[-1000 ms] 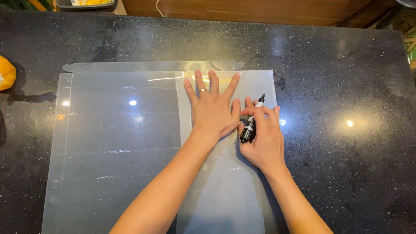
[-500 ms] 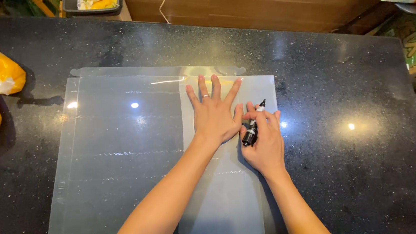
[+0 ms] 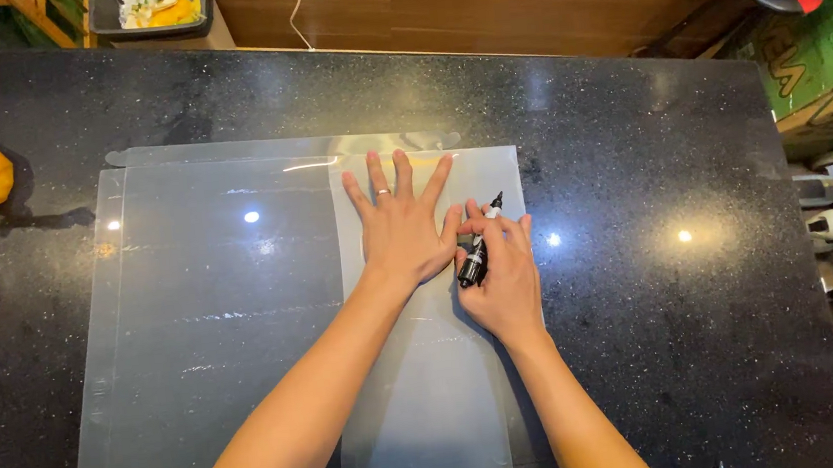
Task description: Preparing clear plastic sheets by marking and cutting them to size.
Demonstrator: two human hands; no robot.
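Left hand (image 3: 399,227) staying splayed flat on sheet (image 3: 428,363); right hand (image 3: 502,275) gripping marker (image 3: 476,251), tip inching past thumb — outline progressing.

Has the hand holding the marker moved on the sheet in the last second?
No. The right hand with the marker sits beside the flat left hand.

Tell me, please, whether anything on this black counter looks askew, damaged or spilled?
Nothing stands out. The clear plastic sheets lie flat, the left hand is spread on the frosted one, and the right hand holds a black marker. No spill shows.
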